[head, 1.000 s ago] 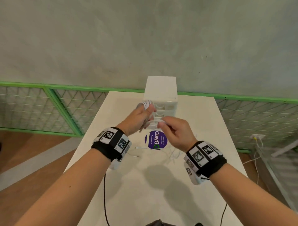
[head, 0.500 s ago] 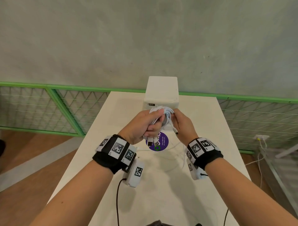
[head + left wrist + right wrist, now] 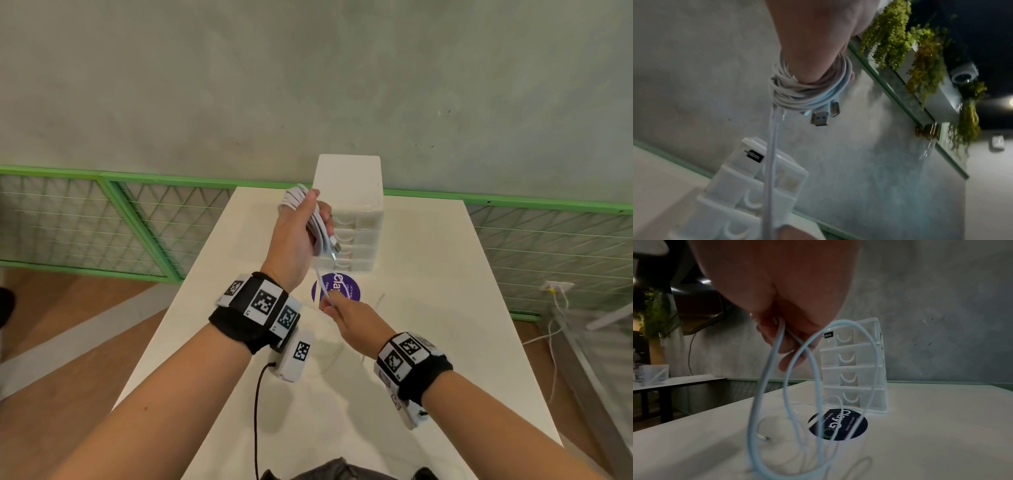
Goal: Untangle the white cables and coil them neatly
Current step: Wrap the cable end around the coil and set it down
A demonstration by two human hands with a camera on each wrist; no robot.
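My left hand [image 3: 301, 233] is raised above the table with a coil of white cable [image 3: 317, 228] wound around its fingers; in the left wrist view the coil [image 3: 807, 86] shows two USB plugs [image 3: 819, 119] hanging from it. A taut white strand [image 3: 323, 287] runs down from the coil to my right hand [image 3: 346, 317], which pinches it lower and nearer to me. In the right wrist view loose loops of the cable [image 3: 789, 394] hang from the right fingers [image 3: 789, 356] down to the table, where a small plug end [image 3: 764, 437] lies.
A white drawer unit [image 3: 352, 219] stands at the back of the white table [image 3: 428, 342], just behind my left hand. A round purple sticker [image 3: 339, 291] lies in front of it. Green mesh fencing [image 3: 137, 222] runs behind the table. A black wire [image 3: 255, 418] hangs from my left wrist.
My hands have separated: the left rose to the left with the coil, the right dropped toward me, drawing a strand taut between them.
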